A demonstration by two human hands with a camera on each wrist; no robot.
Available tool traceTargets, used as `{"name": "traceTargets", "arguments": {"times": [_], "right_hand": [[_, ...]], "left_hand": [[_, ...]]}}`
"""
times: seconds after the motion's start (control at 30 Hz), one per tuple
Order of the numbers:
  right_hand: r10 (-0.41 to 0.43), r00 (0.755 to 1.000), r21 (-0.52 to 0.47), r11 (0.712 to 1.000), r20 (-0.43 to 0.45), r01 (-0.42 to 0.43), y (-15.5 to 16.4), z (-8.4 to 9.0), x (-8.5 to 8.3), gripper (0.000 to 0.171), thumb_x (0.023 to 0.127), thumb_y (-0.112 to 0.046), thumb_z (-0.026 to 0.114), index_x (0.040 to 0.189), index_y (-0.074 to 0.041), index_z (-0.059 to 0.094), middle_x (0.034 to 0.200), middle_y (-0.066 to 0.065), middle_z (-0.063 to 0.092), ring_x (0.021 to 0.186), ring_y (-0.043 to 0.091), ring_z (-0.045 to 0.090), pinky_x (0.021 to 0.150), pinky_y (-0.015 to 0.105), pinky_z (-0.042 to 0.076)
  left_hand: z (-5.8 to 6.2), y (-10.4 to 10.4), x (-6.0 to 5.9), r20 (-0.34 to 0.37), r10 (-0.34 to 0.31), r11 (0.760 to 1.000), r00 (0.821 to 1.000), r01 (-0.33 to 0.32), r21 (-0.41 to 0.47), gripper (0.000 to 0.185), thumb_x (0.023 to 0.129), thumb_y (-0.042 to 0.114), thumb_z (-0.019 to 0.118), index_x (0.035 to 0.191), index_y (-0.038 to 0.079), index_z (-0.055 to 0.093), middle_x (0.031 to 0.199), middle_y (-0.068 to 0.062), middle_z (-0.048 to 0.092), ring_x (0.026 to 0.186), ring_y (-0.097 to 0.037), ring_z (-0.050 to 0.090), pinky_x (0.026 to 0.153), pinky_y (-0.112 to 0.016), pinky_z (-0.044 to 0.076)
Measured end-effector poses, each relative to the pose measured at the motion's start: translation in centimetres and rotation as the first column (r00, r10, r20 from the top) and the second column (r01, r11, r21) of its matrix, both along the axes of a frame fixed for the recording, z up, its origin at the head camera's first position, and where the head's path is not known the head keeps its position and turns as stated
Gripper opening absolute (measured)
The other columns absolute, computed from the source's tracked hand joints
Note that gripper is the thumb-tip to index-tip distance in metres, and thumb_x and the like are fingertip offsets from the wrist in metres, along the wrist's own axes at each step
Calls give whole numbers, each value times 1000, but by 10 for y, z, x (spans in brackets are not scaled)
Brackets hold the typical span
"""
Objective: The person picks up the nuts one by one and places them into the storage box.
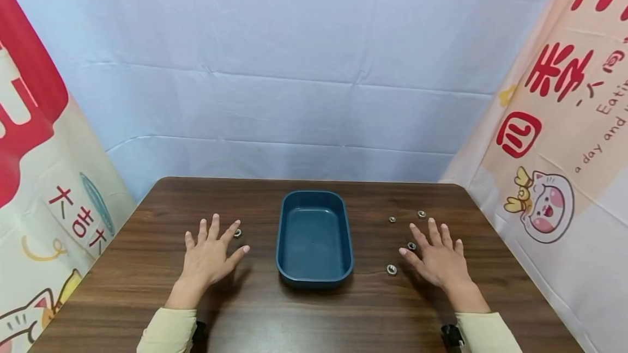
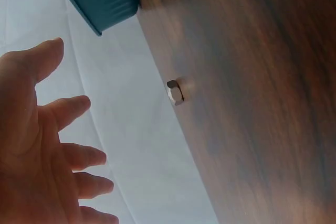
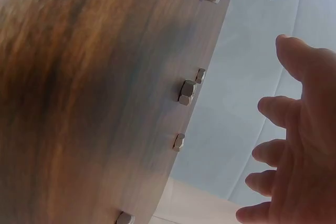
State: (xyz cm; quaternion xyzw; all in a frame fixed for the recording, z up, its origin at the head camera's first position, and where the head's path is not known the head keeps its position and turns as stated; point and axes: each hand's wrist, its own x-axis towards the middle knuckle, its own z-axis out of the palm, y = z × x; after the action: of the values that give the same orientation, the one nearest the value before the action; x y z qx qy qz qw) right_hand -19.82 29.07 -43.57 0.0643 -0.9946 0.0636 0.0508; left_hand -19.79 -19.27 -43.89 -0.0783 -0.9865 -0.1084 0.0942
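My left hand (image 1: 208, 259) hovers over the table with its fingers spread, and nothing is in it. Just beyond its index finger lies a metal hex nut (image 1: 237, 232), which the left wrist view also shows on the wood. My right hand (image 1: 442, 263) is likewise spread and holds nothing. Around its thumb and index side lie a nut (image 1: 411, 245), a larger nut (image 1: 391, 269), a small nut (image 1: 392, 219) and a farther nut (image 1: 421, 214). Another nut (image 3: 125, 217) shows at the bottom of the right wrist view; my right hand seems to hide it from the head camera.
Between the hands stands a dark teal rectangular tray (image 1: 314, 279) with raised walls; nothing shows inside it. The brown wooden table (image 1: 255, 320) ends at a back edge before a white cloth (image 1: 294, 97). Printed curtains (image 1: 554, 178) hang at both sides.
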Motion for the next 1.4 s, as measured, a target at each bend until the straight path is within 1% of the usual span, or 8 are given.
{"name": "traceTargets", "arguments": {"times": [0.1, 0.2, 0.3, 0.43, 0.77, 1.07, 1.23, 1.4], "right_hand": [[4, 1000, 11, 1000, -10, -4, 0, -1, 0, 72, 92, -59, 40, 143, -9, 33, 145, 33, 15, 130, 52, 12, 95, 73, 15], [36, 997, 44, 998, -66, -33, -1, -1, -1, 63, 91, -47, 54, 137, -6, 43, 137, 34, 32, 119, 52, 36, 86, 69, 33], [77, 989, 79, 995, -125, -68, -2, -1, -1, 50, 85, -33, 66, 123, -3, 56, 115, 29, 54, 92, 45, 57, 67, 60, 46], [101, 985, 96, 991, -142, -88, -3, -1, -1, 41, 82, -28, 69, 113, -2, 62, 96, 20, 62, 74, 37, 61, 58, 54, 48], [58, 998, -124, 991, -10, -59, -12, 3, 8, 40, 83, -20, 70, 117, -1, 60, 102, 21, 63, 83, 39, 61, 57, 50, 50], [11, 999, -372, 928, 43, 5, -15, -2, 15, 39, 80, -12, 72, 114, 3, 59, 99, 19, 65, 85, 31, 64, 72, 50, 50], [22, 996, -476, 879, 81, 19, -15, -6, 17, 43, 77, -11, 75, 114, 5, 59, 100, 19, 64, 85, 30, 64, 70, 42, 53], [16, 994, -563, 825, 112, 50, -15, -8, 17, 48, 74, -7, 77, 115, 7, 57, 100, 20, 63, 84, 28, 64, 64, 32, 53]], "left_hand": [[0, 0, 0, -3, -9, 1000, 1000, 9, 0, 66, 88, 55, 52, 141, 17, 41, 146, -28, 20, 131, -49, 14, 98, -71, 11], [0, 1, -1, -50, -35, 999, 998, 34, -19, 56, 88, 44, 59, 133, 12, 51, 135, -28, 41, 119, -46, 41, 92, -64, 33], [2, 2, -1, -105, -63, 997, 992, 58, -46, 42, 85, 31, 65, 119, 7, 62, 108, -21, 60, 84, -38, 61, 63, -50, 51], [4, 4, 0, -116, -66, 997, 991, 61, -50, 35, 82, 25, 68, 111, 6, 65, 91, -12, 63, 60, -30, 58, 40, -37, 43], [4, 21, 5, 3, -64, 978, 998, 62, 198, 32, 84, 28, 68, 111, 12, 66, 114, -13, 62, 88, -30, 63, 57, -43, 51], [1, 37, 7, 46, -95, 885, 994, 63, 461, 19, 84, 21, 69, 101, 12, 68, 94, 0, 66, 86, -18, 62, 75, -40, 52], [-1, 44, 9, 87, -135, 802, 987, 57, 595, 15, 84, 18, 69, 98, 11, 67, 87, 5, 65, 78, -11, 61, 71, -33, 52], [-3, 49, 10, 97, -175, 754, 980, 70, 653, 19, 85, 18, 69, 100, 7, 67, 86, 3, 65, 75, -10, 60, 67, -29, 52]]}}
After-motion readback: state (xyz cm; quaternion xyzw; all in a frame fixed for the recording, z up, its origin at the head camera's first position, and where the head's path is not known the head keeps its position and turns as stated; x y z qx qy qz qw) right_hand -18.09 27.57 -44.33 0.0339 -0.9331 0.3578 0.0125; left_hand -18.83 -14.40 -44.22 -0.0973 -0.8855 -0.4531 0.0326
